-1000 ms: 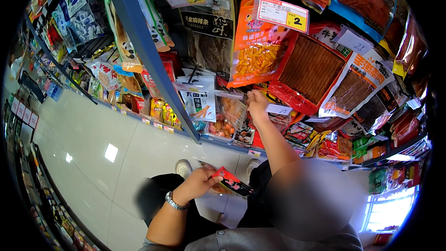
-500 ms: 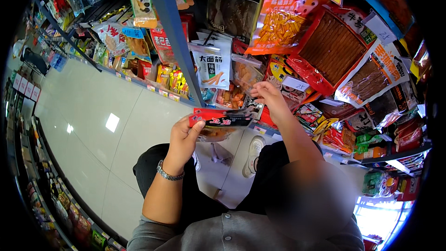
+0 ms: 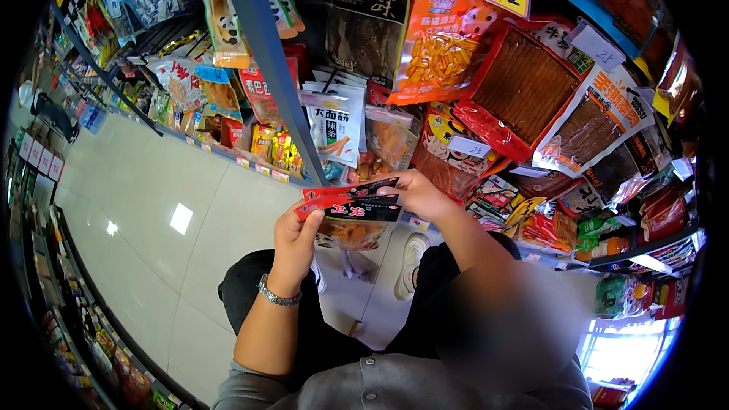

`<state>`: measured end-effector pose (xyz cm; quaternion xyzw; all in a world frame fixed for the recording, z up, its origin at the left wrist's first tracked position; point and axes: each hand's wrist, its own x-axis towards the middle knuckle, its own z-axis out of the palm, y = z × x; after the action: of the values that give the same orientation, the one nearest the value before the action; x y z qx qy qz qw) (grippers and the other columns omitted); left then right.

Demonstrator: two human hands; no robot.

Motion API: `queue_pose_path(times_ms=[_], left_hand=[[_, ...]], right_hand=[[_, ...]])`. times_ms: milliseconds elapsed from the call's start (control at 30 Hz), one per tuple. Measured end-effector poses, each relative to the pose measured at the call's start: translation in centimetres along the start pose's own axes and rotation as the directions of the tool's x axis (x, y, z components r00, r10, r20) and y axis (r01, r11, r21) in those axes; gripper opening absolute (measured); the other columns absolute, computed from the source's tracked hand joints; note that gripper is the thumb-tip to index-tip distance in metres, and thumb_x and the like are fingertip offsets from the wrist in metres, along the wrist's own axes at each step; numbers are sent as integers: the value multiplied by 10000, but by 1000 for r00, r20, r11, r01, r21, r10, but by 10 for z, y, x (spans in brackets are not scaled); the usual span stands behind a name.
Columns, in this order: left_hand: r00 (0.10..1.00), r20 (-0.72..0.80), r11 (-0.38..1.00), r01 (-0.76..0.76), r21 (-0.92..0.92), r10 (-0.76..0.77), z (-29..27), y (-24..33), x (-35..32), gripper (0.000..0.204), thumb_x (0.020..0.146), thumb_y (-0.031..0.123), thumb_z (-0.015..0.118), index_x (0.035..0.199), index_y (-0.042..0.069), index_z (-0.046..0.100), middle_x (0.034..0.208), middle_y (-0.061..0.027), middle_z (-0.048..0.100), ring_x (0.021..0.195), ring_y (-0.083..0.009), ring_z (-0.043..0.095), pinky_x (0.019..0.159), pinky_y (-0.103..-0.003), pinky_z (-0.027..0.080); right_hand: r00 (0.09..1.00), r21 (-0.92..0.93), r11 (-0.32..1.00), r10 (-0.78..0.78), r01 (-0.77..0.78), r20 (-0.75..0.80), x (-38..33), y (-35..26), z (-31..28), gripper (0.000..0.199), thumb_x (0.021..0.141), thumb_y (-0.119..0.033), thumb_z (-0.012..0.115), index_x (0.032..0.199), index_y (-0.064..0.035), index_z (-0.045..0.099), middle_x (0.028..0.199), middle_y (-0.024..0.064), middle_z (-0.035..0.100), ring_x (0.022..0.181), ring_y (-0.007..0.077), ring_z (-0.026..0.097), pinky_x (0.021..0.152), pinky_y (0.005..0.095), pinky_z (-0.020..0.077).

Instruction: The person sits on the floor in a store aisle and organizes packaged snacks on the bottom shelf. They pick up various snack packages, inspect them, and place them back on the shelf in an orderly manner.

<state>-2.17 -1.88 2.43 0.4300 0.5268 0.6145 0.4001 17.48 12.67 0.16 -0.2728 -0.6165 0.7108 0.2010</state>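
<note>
Small snack packets point(image 3: 351, 232) with red and black tops and clear lower parts hang in front of me, at least two in a stack. My left hand point(image 3: 293, 241), with a metal watch band at its wrist, is closed on their upper left corner, thumb in front. At the upper right corner my right hand point(image 3: 421, 194) pinches the black strip between thumb and fingers. Just beyond the packets, on the shelf, are a white snack bag point(image 3: 334, 130) and a clear packet of orange snacks point(image 3: 389, 139).
A grey shelf post point(image 3: 275, 61) rises left of the white bag. To the right hang an orange snack bag point(image 3: 439, 38) and a red-edged pack of brown strips point(image 3: 524, 85). Another stocked shelf point(image 3: 106, 342) curves along the lower left, across the tiled floor point(image 3: 144, 190).
My right hand has come down and left from the shelf and taken hold of the packets' right corner. The packets have turned to show more of their fronts. My view has shifted slightly.
</note>
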Motion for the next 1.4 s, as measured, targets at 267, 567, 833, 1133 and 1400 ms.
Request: queue_pose_path(times_ms=[267,567,833,1133,1400], left_hand=[[999,-45,999,16,43,-14,-2,-8,5,259,910,121,496,1085,-44,589,1298,-167,466,1080,-186,520,926,-299,401],[994,-81,997,78,0,-77,5,8,4,245,922,117,483,1080,-37,587,1083,-83,585,918,-117,548,834,-261,436],[990,-89,993,112,36,-108,6,5,1,254,920,174,516,1054,-25,598,934,-15,610,846,-77,522,788,-226,408],[984,-86,988,157,9,-155,10,9,2,256,927,186,504,1045,-20,601,897,-14,615,797,-82,537,734,-229,430],[989,-86,992,124,3,-123,8,3,1,253,926,184,506,1036,-21,605,908,-14,611,825,-79,520,772,-230,407]], right_hand=[[891,317,946,85,68,-445,21,29,-17,233,891,-193,570,1038,-15,597,935,8,630,829,90,552,773,262,433],[739,203,946,-52,251,-671,48,29,-31,228,907,-189,543,1051,-19,590,1004,9,611,904,91,502,845,270,377],[589,161,878,-157,451,-793,78,25,-35,195,915,-163,527,957,17,589,894,46,621,747,103,567,696,252,444],[581,191,904,-75,383,-810,76,20,-32,191,910,-163,535,917,26,568,816,57,617,704,158,628,634,276,461],[485,-54,942,-220,332,-846,88,32,-39,250,894,-181,551,825,59,537,746,112,599,706,203,626,654,306,448]])
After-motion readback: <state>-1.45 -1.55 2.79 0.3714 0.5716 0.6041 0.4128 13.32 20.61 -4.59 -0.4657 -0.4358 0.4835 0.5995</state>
